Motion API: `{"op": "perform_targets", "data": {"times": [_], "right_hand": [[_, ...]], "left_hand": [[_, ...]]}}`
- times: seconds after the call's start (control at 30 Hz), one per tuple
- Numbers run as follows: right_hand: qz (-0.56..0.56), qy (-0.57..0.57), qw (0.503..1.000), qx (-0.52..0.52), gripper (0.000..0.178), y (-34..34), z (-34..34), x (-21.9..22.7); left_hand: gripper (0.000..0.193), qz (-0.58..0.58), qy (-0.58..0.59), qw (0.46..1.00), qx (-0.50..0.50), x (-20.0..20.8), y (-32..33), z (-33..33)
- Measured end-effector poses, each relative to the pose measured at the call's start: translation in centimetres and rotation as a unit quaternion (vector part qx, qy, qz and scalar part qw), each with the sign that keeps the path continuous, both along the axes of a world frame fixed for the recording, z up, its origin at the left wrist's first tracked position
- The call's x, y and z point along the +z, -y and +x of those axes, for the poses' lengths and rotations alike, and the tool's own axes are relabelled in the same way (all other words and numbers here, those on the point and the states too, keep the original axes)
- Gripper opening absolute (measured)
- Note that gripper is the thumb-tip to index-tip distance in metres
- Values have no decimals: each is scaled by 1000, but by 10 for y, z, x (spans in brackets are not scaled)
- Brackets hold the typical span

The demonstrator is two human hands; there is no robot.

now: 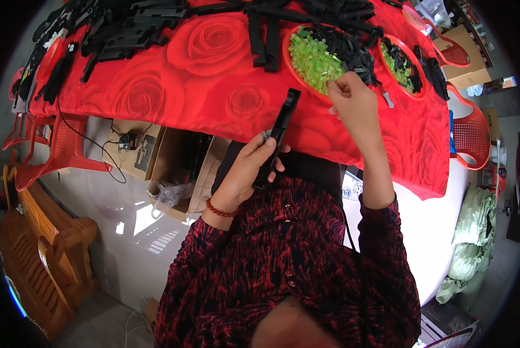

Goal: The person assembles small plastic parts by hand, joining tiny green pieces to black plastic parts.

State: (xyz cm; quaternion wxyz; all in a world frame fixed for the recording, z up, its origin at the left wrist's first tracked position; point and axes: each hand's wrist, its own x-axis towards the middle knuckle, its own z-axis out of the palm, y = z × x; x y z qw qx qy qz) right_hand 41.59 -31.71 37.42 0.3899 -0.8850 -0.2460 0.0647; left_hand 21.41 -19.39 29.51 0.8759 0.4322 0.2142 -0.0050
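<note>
Fingers of the left hand are wrapped around one long black part, with the thumb pressed to its side, so I judge this grasp to be firm. The part is tilted, its upper end pointing toward the bench, which is covered with a red rose-printed cloth.

The right hand is at the near side of a large red bowl. Its thumb and index finger are curled near to each other, but I cannot tell whether a small piece is between them, or if the tips really meet. In this bowl the green pieces lie on the left and the small black pieces on the right. Just beside stands a second bowl, also with green and black contents.

About the progress, the work seems to be in the middle: one part is in hand, and I cannot see whether any small piece is already fitted on it. Both bowls hold plenty, so probably much remains. A big heap of similar long parts lies farther back; which of them are finished and which are waiting, the view does not show.
</note>
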Motion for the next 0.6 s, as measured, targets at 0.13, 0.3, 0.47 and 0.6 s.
{"op": "perform_targets", "data": {"times": [0.13, 0.3, 0.47, 0.6], "right_hand": [[102, -139, 983, 66, 17, 13, -23, 20], [130, -127, 968, 172, 11, 23, -44, 22], [65, -25, 950, 303, 16, 21, -48, 23], [47, -111, 956, 267, 15, 21, -52, 13]], "left_hand": [[41, -89, 38, 995, 0, 0, -3, 0], [38, -114, 52, 992, -20, -2, -5, 0], [29, -101, 26, 995, -2, 2, 3, 1], [29, -96, 16, 995, -6, -9, 3, -1]]}}
